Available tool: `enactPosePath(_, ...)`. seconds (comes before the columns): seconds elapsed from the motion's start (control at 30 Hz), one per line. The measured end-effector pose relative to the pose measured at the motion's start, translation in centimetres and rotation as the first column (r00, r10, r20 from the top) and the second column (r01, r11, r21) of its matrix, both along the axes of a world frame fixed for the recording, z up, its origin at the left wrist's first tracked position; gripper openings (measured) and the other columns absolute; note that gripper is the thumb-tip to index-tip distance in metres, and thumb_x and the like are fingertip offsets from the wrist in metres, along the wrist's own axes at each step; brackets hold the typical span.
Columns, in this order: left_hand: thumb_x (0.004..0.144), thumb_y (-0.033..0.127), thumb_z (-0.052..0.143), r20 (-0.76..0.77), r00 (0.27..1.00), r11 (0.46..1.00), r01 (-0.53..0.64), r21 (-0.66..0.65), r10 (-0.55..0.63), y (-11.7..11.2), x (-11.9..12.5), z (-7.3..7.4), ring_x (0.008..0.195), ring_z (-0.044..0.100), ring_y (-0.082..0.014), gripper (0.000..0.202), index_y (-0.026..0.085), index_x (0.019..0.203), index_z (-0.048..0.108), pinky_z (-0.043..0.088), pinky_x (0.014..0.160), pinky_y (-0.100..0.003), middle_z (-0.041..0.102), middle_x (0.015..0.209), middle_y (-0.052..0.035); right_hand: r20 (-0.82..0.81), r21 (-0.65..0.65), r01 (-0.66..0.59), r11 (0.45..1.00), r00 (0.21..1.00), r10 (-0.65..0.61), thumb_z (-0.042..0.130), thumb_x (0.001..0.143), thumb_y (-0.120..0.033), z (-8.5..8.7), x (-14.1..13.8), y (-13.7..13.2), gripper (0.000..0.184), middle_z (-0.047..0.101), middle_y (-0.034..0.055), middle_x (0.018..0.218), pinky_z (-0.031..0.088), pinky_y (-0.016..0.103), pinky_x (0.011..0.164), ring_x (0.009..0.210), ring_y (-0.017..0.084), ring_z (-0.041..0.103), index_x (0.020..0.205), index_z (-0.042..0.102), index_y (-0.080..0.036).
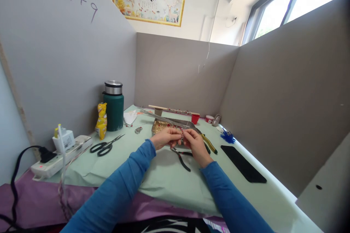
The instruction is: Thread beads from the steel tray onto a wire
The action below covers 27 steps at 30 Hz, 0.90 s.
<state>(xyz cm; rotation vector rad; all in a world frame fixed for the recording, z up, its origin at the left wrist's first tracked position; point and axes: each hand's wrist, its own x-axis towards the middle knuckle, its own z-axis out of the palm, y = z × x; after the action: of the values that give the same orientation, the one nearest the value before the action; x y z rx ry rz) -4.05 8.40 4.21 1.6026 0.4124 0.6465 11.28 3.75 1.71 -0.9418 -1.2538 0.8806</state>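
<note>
Over the middle of the table my left hand [168, 137] and my right hand [196, 145] meet, their fingertips pinched close together. Between them is a thin wire, with small red and clear beads about the fingertips; the fingers cover most of it. Just behind the hands sits a metal tray [156, 126] of gold and red beads, and long thin wires [157, 115] lie across it. Pliers with black handles [183, 162] rest on the cloth beneath my hands. Yellow-handled pliers [210, 143] lie right of my right hand, partly hidden by it.
Black scissors [105, 147], a power strip [79, 145], a yellow packet [101, 121] and a green flask [113, 111] stand or lie on the left. At right are a black flat slab [242, 164] and a blue tufted thing [228, 136]. A red cup [195, 118] stands behind; grey partitions [186, 72] enclose the table.
</note>
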Motion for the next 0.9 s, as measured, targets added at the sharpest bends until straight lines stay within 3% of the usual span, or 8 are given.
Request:
enactPosePath(0.17, 0.071, 0.042, 0.064, 0.02, 1.0, 1.0, -0.011, -0.003, 0.011, -0.1, 0.2, 0.0, 0.04, 0.046, -0.0047, 0.032, 0.012, 0.076, 0.055, 0.034, 0.039, -0.018, 0.06, 0.065, -0.002, 0.029, -0.039, -0.031, 0.999, 0.999, 0.032, 0.058, 0.072, -0.047, 0.2, -0.2, -0.1, 0.031, 0.051, -0.0041, 0.054, 0.025, 0.02, 0.039, 0.044, 0.009, 0.042, 0.082, 0.052, -0.019)
enactPosePath(0.27, 0.071, 0.043, 0.062, 0.02, 0.987, 0.987, -0.157, 0.018, 0.157, 0.3, 0.4, -0.2, 0.039, 0.046, -0.0046, 0.032, 0.012, 0.077, 0.053, 0.034, 0.038, -0.018, 0.06, 0.065, -0.0018, 0.12, 0.015, 0.059, 0.998, 0.991, -0.061, 0.057, 0.073, -0.045, 0.1, -0.5, -0.1, 0.03, 0.054, -0.0021, 0.062, 0.031, 0.021, 0.042, 0.047, 0.01, 0.044, 0.087, 0.052, -0.019)
enactPosePath(0.37, 0.074, 0.041, 0.059, 0.05, 0.943, 0.94, -0.332, 0.074, 0.329, 0.6, 0.7, -0.5, 0.036, 0.044, -0.0049, 0.029, 0.013, 0.075, 0.052, 0.032, 0.037, -0.018, 0.057, 0.058, 0.0006, 0.253, 0.158, 0.119, 0.98, 0.955, -0.156, 0.06, 0.072, -0.041, -0.2, -0.9, -0.2, 0.031, 0.058, 0.0017, 0.076, 0.042, 0.024, 0.052, 0.058, 0.012, 0.05, 0.094, 0.054, -0.018)
enactPosePath(0.47, 0.075, 0.041, 0.058, 0.072, 0.906, 0.894, -0.423, 0.151, 0.417, 0.8, 1.0, -0.7, 0.034, 0.042, -0.0053, 0.028, 0.014, 0.071, 0.052, 0.03, 0.036, -0.018, 0.053, 0.05, 0.0031, 0.311, 0.222, 0.131, 0.966, 0.93, -0.198, 0.056, 0.076, -0.043, -0.4, -1.1, -0.3, 0.031, 0.061, 0.0043, 0.083, 0.045, 0.027, 0.058, 0.064, 0.014, 0.053, 0.096, 0.056, -0.019)
enactPosePath(0.63, 0.073, 0.043, 0.059, 0.101, 0.913, 0.895, -0.408, 0.181, 0.395, 0.6, 1.3, -0.8, 0.035, 0.043, -0.005, 0.03, 0.014, 0.072, 0.053, 0.031, 0.036, -0.018, 0.058, 0.057, 0.001, 0.167, 0.127, 0.162, 0.979, 0.969, -0.182, 0.053, 0.077, -0.048, -0.1, -0.9, -0.1, 0.032, 0.061, 0.0032, 0.075, 0.037, 0.025, 0.045, 0.051, 0.013, 0.051, 0.09, 0.059, -0.019)
enactPosePath(0.77, 0.074, 0.045, 0.058, 0.128, 0.935, 0.938, -0.342, 0.063, 0.332, 0.5, 1.3, -0.8, 0.036, 0.045, -0.0053, 0.032, 0.014, 0.073, 0.052, 0.032, 0.037, -0.018, 0.06, 0.061, -0.0003, 0.01, 0.044, 0.121, 0.992, 0.993, -0.121, 0.056, 0.074, -0.048, 0.1, -0.5, 0.1, 0.033, 0.059, 0.0025, 0.073, 0.027, 0.021, 0.038, 0.047, 0.011, 0.047, 0.088, 0.059, -0.018)
enactPosePath(0.9, 0.073, 0.046, 0.06, 0.14, 0.941, 0.952, -0.304, -0.049, 0.307, 0.6, 1.1, -0.8, 0.038, 0.046, -0.0048, 0.034, 0.012, 0.074, 0.054, 0.034, 0.037, -0.018, 0.06, 0.066, -0.0016, -0.033, 0.029, 0.093, 0.995, 0.995, -0.092, 0.057, 0.073, -0.048, 0.1, -0.4, 0.0, 0.034, 0.059, 0.0024, 0.075, 0.027, 0.021, 0.039, 0.048, 0.01, 0.047, 0.09, 0.06, -0.019)
